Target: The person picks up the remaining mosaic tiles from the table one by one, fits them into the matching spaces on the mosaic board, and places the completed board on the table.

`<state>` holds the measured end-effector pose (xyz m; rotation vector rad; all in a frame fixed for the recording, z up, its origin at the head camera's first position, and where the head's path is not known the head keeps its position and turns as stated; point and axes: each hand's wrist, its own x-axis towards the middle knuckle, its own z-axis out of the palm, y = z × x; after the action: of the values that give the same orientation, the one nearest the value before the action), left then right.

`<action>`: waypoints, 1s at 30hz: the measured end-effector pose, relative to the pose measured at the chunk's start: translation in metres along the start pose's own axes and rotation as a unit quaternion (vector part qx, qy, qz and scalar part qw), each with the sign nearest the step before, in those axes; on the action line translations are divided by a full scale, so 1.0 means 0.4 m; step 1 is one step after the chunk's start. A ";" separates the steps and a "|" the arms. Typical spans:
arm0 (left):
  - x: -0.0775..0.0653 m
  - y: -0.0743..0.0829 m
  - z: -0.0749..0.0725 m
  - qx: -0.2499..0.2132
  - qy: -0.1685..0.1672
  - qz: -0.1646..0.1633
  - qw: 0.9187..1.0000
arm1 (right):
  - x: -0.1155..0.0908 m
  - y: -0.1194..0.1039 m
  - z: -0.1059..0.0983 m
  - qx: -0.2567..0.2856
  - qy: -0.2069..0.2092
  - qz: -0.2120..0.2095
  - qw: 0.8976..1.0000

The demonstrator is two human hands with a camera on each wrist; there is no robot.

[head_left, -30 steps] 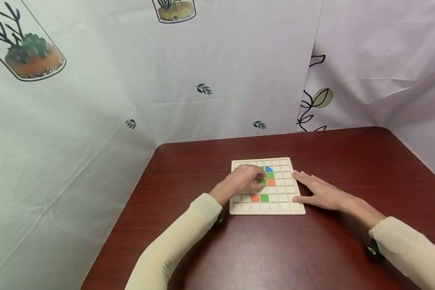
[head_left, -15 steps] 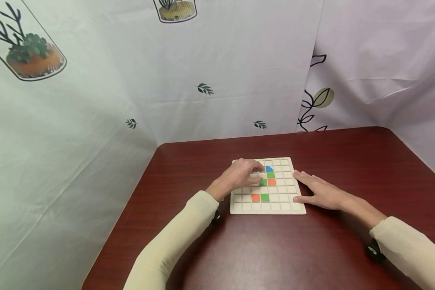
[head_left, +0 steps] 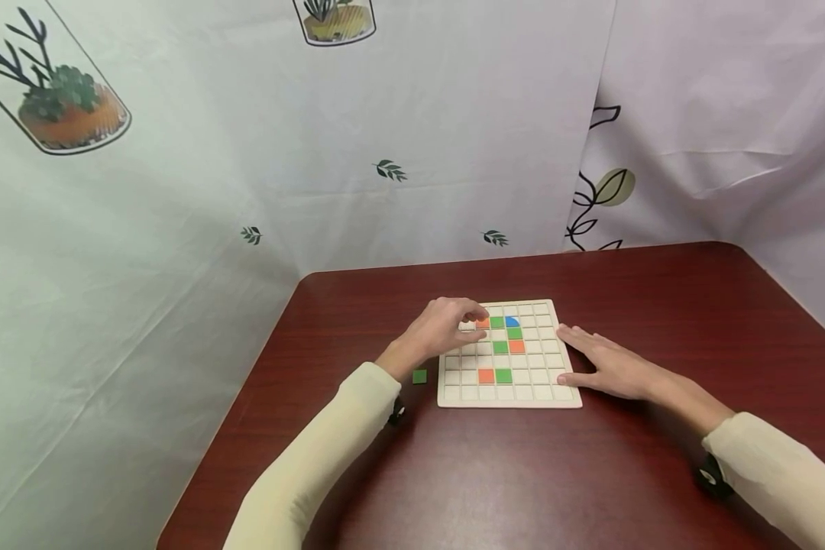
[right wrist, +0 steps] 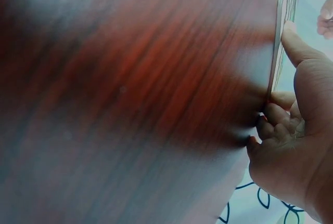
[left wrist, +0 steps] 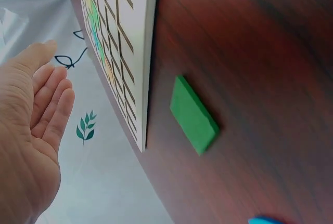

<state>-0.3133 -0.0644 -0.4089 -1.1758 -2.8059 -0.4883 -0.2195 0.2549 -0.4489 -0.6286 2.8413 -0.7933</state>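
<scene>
A cream gridded board (head_left: 541, 393) lies flat on the table. Over its left part hovers my left hand (head_left: 435, 328), fingers loosely bent, thumb apart, nothing held. Several orange and green square tiles fill cells, among them an orange tile (head_left: 486, 376) beside a green one. A blue quarter-round tile (head_left: 512, 321) sits in an upper cell. My right hand (head_left: 608, 365) rests at the board's right edge, thumb and fingertips touching it. One loose green tile (left wrist: 193, 115) lies on the table left of the board, below my left wrist.
Part of a blue piece (left wrist: 264, 220) shows at the bottom of the left wrist view. The dark red wooden table (head_left: 495, 473) meets a pale printed curtain (head_left: 412, 206) at its back and left.
My left hand has drawn back leftward across the board, uncovering an orange and a green tile in the upper row. The loose green tile has come into sight. The right hand stays put.
</scene>
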 end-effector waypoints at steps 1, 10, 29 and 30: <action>-0.003 -0.003 -0.003 0.000 0.002 -0.001 1.000 | 0.000 0.000 0.000 0.000 0.000 0.000 1.000; -0.034 -0.026 -0.024 -0.002 0.010 -0.009 1.000 | -0.004 0.002 -0.004 0.002 0.002 0.000 1.000; -0.100 -0.077 -0.039 -0.032 0.027 -0.038 0.998 | -0.004 0.014 0.004 0.001 0.001 0.001 1.000; -0.104 -0.079 -0.041 -0.034 0.028 -0.039 0.998 | -0.004 0.014 0.003 0.001 0.003 -0.001 1.000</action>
<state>-0.3071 -0.1188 -0.4090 -1.0488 -2.8178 -0.6179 -0.2197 0.2595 -0.4527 -0.6293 2.8456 -0.7979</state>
